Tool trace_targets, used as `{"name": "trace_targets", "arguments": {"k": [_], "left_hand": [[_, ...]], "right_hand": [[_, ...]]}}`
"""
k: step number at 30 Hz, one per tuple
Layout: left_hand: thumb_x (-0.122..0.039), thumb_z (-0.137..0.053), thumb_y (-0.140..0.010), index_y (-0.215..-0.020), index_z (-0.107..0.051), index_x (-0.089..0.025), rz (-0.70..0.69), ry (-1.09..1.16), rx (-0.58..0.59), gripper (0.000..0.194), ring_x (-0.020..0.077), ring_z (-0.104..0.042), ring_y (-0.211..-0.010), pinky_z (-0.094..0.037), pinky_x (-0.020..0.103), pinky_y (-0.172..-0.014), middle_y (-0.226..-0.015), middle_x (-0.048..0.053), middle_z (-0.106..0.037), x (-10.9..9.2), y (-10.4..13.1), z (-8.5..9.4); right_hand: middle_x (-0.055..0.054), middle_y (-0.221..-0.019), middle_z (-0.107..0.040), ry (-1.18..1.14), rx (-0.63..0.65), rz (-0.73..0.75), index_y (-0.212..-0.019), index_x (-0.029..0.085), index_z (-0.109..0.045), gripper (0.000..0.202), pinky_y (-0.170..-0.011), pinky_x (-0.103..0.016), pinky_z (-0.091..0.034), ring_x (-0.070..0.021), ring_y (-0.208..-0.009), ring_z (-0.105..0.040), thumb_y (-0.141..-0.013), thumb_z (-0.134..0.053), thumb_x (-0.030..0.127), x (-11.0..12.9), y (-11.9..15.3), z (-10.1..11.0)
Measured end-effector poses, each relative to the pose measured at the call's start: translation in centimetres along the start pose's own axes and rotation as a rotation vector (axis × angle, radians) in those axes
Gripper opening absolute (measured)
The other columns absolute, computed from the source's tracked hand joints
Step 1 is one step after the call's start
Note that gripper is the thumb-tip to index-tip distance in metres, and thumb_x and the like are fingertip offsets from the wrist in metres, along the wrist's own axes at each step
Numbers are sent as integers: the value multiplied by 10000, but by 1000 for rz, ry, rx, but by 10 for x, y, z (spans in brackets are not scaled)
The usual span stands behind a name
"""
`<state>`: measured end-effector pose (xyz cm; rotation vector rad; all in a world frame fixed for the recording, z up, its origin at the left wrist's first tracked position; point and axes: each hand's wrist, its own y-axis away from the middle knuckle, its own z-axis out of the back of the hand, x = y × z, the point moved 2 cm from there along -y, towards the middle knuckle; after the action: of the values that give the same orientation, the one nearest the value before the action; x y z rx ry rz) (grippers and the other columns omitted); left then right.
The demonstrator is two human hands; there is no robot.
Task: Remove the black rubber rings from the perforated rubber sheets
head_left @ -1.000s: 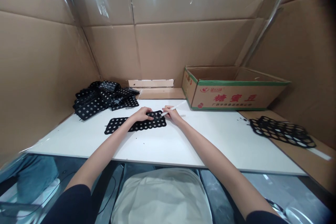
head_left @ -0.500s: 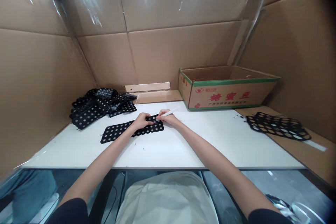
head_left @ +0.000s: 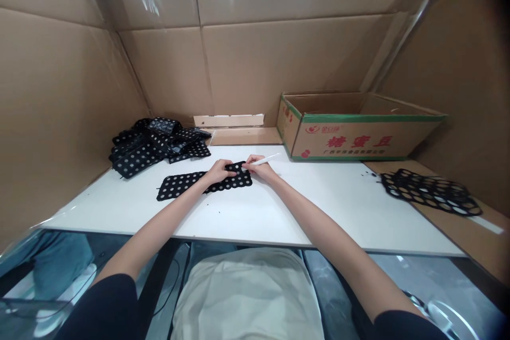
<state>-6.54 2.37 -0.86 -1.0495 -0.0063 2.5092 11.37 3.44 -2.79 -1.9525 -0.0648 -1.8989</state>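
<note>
A black sheet with rows of pale dots (head_left: 179, 185) lies flat on the white tabletop, slightly slanted. My left hand (head_left: 219, 171) presses on its right half, with thumb and fingers pinching the upper edge. In my right hand (head_left: 258, 166) is a slim white pen-like tool (head_left: 268, 159), gripped like a pencil. The tool's lower end meets the sheet near its upper right corner. My fingers hide the exact tip.
A heap of similar dotted black sheets (head_left: 159, 146) sits at the back left. At the back right stands an open cardboard box (head_left: 358, 135) with green edges. Black sheets with large holes (head_left: 432, 194) lie on cardboard at the right. Cardboard walls (head_left: 247, 69) enclose the table (head_left: 330, 212).
The camera has tipped downward and shifted a little. Both hands stay at the sheet's right end, with the white tool still held in the right; its angle looks slightly flatter.
</note>
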Motion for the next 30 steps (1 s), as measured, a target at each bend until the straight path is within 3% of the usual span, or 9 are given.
{"name": "trace_targets", "arguments": {"k": [13, 25, 28, 30], "left_hand": [[-348, -610, -699, -836, -627, -145, -123, -219, -2, 246, 186, -558, -747, -400, 265, -688, -773, 24, -633, -6, 3, 0], [-329, -623, -721, -928, -624, -154, -92, -268, 0, 271, 223, -601, -848, -462, 333, -784, -896, 54, -663, -2, 4, -3], [-297, -673, -692, -986, -606, -143, -150, -260, -77, 339, 222, -591, -924, -470, 357, -854, -993, 76, -644, -18, 4, 11], [-297, -681, -703, -1053, -579, -149, -255, -212, -195, 394, 211, -561, -1014, -458, 365, -918, -1102, 79, -607, -49, 6, 37]], "right_hand": [[42, -496, -489, 29, 7, -2, -584, 156, -525, 258, -475, -221, -281, -71, -463, -406, -562, -726, 316, 2, 3, -2], [50, -468, -479, 2, 9, -25, -593, 160, -522, 267, -465, -216, -279, -71, -438, -407, -574, -726, 331, 1, 2, -4], [49, -470, -481, -3, -4, -16, -592, 157, -528, 261, -469, -217, -284, -71, -442, -410, -571, -725, 328, 1, 2, -4], [47, -471, -484, -5, -9, -18, -588, 154, -530, 256, -466, -216, -281, -69, -439, -405, -573, -721, 324, 0, 2, -4]]}}
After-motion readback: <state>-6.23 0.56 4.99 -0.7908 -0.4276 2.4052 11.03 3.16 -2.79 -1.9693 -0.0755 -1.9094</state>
